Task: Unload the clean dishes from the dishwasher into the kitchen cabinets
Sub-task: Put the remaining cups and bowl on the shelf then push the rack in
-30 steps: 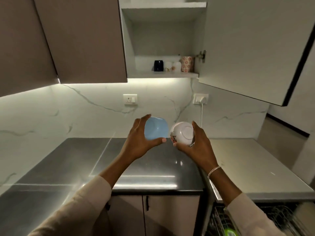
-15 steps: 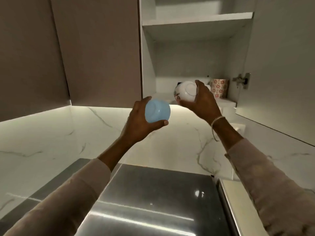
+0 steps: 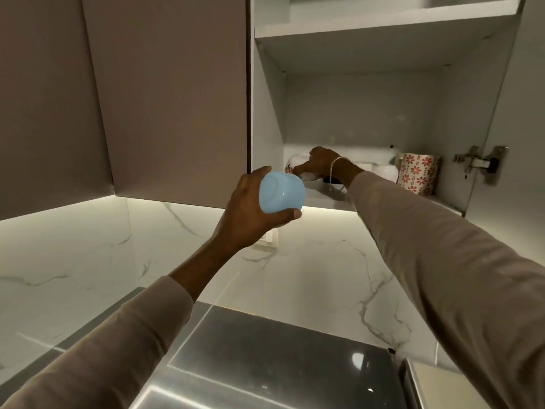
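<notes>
Head view: left hand (image 3: 246,209) gripped a blue bowl (image 3: 281,193) in front of the shelf (image 3: 323,194). Right hand (image 3: 320,164) clasped a white bowl (image 3: 294,165) on it.

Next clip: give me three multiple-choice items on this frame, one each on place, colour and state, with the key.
1. Where is the right hand? A. on the counter B. at the cabinet shelf C. in the dishwasher
2. What colour is the bowl in the left hand? A. red B. black C. light blue
3. How is the left hand? A. gripping the bowl B. empty C. flat on the wall
Key: 1 B, it holds a white bowl there; 2 C, the bowl is pale blue; 3 A, fingers and thumb curl round it.
</notes>
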